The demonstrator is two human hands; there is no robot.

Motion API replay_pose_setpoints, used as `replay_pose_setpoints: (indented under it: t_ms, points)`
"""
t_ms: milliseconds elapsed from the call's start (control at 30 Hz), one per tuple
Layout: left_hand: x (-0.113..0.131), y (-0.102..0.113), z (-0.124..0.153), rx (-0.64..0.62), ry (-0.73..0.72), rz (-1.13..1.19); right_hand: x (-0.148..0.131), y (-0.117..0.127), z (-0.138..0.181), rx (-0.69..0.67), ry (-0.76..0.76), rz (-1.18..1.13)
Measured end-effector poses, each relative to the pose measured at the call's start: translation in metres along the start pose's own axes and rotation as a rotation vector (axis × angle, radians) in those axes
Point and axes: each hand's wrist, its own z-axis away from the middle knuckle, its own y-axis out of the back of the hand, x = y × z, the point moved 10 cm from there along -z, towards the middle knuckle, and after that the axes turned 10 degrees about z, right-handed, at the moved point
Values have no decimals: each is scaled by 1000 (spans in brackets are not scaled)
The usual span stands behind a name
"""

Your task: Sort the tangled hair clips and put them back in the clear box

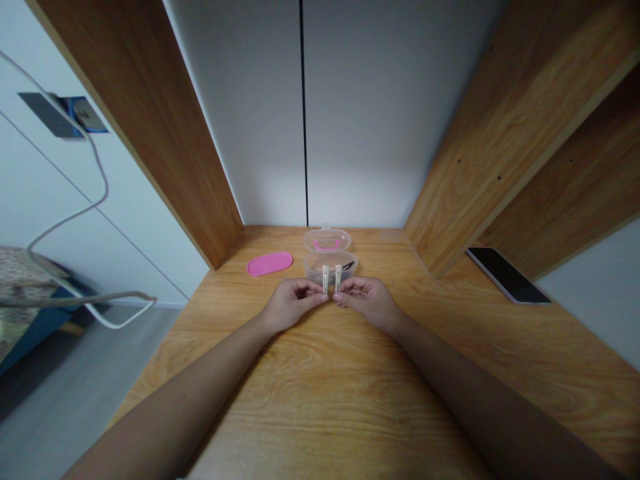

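Note:
My left hand point(295, 303) is closed, pinching a pale hair clip point(325, 279) upright between thumb and fingers. A second, similar hair clip point(339, 277) stands upright in the pinch of my right hand point(371, 303). The two clips are side by side with a small gap between them. Just behind them sits a clear plastic box point(313, 264), its hinged lid point(327, 241) tipped back. A dark clip-like piece point(349, 265) lies in the box; the rest of its contents is partly hidden by my hands and the clips.
Left of the box, a pink oval tray or lid point(270, 264) lies on the wooden table point(310, 400). A dark-screened phone or tablet point(509, 275) rests at the right. Wooden panels point(480, 133) rise on both sides, and a pale cable point(103, 173) hangs at the left.

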Motion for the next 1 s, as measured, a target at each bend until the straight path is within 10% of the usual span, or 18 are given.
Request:
replay_pose_setpoints:
  t_ms: [1000]
  points:
    - [-4,1,-1,-9,-8,9,1,-1,0,-12,-1,-2]
